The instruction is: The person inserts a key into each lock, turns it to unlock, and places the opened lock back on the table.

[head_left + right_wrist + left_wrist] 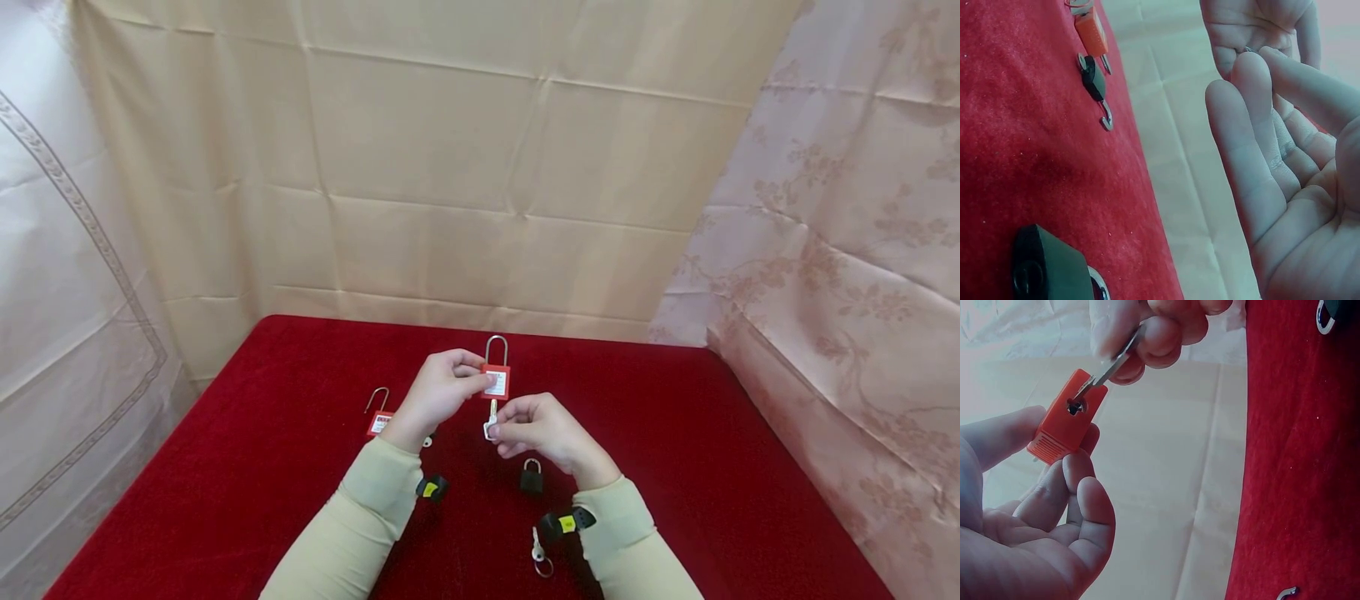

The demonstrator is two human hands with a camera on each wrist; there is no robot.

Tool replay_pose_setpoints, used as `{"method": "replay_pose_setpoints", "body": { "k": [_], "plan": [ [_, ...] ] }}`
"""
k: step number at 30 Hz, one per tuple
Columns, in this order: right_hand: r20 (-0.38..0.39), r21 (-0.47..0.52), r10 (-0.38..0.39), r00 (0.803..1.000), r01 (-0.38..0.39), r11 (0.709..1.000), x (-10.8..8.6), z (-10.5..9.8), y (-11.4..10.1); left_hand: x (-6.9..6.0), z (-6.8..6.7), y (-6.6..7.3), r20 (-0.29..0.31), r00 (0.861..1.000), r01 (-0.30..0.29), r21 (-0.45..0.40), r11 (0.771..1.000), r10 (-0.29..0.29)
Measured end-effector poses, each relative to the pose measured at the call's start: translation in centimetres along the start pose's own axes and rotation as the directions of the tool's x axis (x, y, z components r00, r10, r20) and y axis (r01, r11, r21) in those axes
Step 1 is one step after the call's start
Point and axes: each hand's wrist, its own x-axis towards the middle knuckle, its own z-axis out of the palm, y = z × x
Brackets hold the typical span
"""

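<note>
1. Red-orange padlock [496, 382]: held up just right of centre in the head view, metal loop [497, 343] pointing up the frame, pale label facing the viewer.
2. Left hand [444, 390]: thumb and fingers [1096, 503] pinch the padlock's body from its left side, a narrow grip.
3. Right hand [547, 429]: lower and to the right of the padlock; thumb and fingers pinch the head of a key [492, 422], blade directed up at the padlock's underside.
4. Left wrist view, upper left: key tip lies at the keyhole [1075, 408]. Hard to say from this angle whether any of the blade is inside; the tip is at least at the opening.
5. Second red-orange padlock [380, 423]: on the desk [225, 483], lower left of centre in the head view, near the left wrist; loop open, one leg free of the body.
6. Black padlock [532, 481]: on the desk, lower centre in the head view, below the right hand; seen large at lower left in the right wrist view.
7. Ringed key [538, 550]: on the desk near the bottom edge, just left of the right sleeve [630, 542].
8. Desk covering: deep red. Beige curtain [450, 167] behind, filling the upper frame.
</note>
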Motion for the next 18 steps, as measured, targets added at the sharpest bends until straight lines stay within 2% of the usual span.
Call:
{"method": "replay_pose_setpoints", "body": {
  "k": [18],
  "plan": [
    [-0.001,0.006,0.006,1.0,-0.006,1.0,0.07,-0.28,0.05,-0.17,0.06,0.15,0.008,1.0,0.007,0.008,1.0,-0.007]
  ]
}}
